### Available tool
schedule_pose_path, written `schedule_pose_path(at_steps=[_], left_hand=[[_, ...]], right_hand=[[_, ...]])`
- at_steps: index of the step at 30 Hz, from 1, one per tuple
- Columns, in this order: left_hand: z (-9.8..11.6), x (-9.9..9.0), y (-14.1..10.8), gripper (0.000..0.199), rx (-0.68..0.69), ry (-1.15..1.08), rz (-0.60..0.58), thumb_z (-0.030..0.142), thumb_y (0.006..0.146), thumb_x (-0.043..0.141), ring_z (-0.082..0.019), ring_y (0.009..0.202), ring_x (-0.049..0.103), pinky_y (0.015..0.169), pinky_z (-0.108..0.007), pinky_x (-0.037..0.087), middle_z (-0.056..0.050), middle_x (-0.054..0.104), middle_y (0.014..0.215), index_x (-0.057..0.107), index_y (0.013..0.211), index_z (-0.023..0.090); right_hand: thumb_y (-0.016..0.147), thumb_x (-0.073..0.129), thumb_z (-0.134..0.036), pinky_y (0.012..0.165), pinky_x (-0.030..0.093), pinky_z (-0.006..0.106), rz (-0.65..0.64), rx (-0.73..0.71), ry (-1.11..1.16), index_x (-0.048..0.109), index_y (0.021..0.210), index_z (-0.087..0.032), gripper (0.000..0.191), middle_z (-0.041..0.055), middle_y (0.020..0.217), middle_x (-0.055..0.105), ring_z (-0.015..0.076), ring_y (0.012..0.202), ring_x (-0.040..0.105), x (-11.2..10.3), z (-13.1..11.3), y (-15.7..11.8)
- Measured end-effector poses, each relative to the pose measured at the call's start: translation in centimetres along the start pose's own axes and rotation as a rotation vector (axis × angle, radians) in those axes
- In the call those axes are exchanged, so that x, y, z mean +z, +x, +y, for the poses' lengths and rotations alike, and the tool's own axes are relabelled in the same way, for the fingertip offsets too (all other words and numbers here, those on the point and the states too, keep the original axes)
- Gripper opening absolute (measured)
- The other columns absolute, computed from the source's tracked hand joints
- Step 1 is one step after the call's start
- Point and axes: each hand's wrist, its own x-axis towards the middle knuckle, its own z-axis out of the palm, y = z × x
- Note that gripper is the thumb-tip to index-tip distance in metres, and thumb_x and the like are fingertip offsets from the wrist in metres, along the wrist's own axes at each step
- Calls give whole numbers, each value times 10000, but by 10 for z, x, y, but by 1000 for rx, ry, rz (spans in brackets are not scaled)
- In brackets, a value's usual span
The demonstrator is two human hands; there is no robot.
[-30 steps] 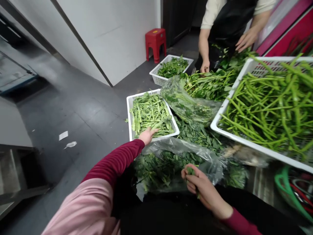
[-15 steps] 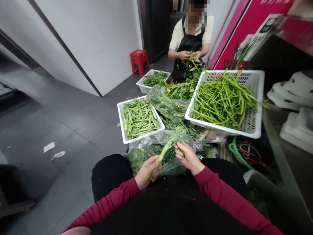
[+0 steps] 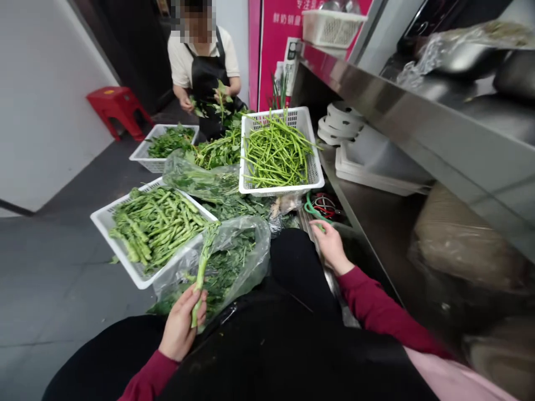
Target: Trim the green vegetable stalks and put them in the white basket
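My left hand (image 3: pixel 184 317) is closed around the lower part of a leafy vegetable stalk (image 3: pixel 202 267), pale green, held upright with its top slanting right. Behind the stalk, a clear plastic bag (image 3: pixel 254 234) holds dark green leaves (image 3: pixel 232 267). To the left of the bag, a white basket (image 3: pixel 125 273) is filled with cut stalks (image 3: pixel 154 223). My right hand (image 3: pixel 330 245) is out beyond my right knee, its fingers pinched together with a small green scrap (image 3: pixel 321 227) showing at the tips. It hovers near a green-handled basket (image 3: pixel 310 206).
Across from me a person (image 3: pixel 207 61) in a black apron handles leafy stems. A second white basket (image 3: pixel 315 161) holds long thin green stems. A smaller basket (image 3: pixel 146 161) of leaves stands by a red stool (image 3: pixel 115 106). A steel shelf (image 3: pixel 401 100) runs along the right.
My right hand has moved from the stalk out to the right, past my knee. My left hand keeps the stalk. The view has turned right, and the other person's hands have spread apart.
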Motion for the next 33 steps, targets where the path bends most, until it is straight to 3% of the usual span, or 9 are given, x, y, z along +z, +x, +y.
schedule_pose_path(at_steps=[4,7,9,12,14,17,21,28,33], left_hand=[[-4,8,-2,395,52,46,8,318,622,677,-37,403,387,330,-154,284,32,535,670,551,963,163],[-10,12,-5,491,99,143,43,376,645,658,-55,428,419,359,-165,299,12,561,681,522,1064,158],[-14,12,-6,515,179,244,56,367,644,662,-76,516,485,440,-179,367,-11,587,750,513,1090,157],[-17,10,-7,435,394,408,52,308,646,663,-138,813,551,714,-239,435,-42,594,934,545,1041,168],[-19,9,-9,377,520,508,67,281,675,633,-167,948,519,847,-284,393,-51,573,1013,548,1028,179],[-20,5,-14,335,621,618,92,263,718,581,-178,970,506,892,-323,367,-61,554,1034,535,1041,187],[-23,-1,-21,320,686,641,123,254,744,548,-184,977,497,900,-338,362,-67,540,1044,515,1056,189],[-32,-3,-26,336,608,477,136,292,785,504,-174,947,513,815,-294,413,-68,548,999,458,1095,171],[-34,-3,-27,362,607,424,156,308,800,486,-156,856,526,747,-275,428,-57,541,971,426,1133,178]], right_hand=[[699,531,-347,758,380,373,276,230,-536,552,1055,-62,456,204,1006,564,294,920,514,-54,59,15],[648,583,-397,816,317,516,297,255,-658,401,1222,-7,718,319,1244,353,417,1083,391,-53,71,12],[675,552,-414,850,286,542,267,78,-751,361,1266,-65,712,276,1301,303,412,1129,347,-34,57,10],[750,476,-368,872,333,438,10,-328,-600,507,1138,-161,440,156,1105,506,294,1024,463,13,10,-3],[733,533,-375,797,391,374,-214,-422,-360,558,1050,-211,358,91,971,545,212,807,527,52,-27,-24],[628,677,-358,596,423,293,-614,-240,50,506,1065,-248,481,26,862,545,129,612,492,106,-70,-63],[691,631,-390,456,348,210,-964,121,504,517,784,-185,253,-29,626,482,80,521,443,154,-88,-95],[598,727,-309,492,435,209,-538,100,587,511,736,-175,289,-36,606,533,76,518,496,190,-68,-116],[562,752,-271,509,465,211,-549,164,682,476,767,-200,352,-56,566,537,78,508,515,199,-67,-128]])
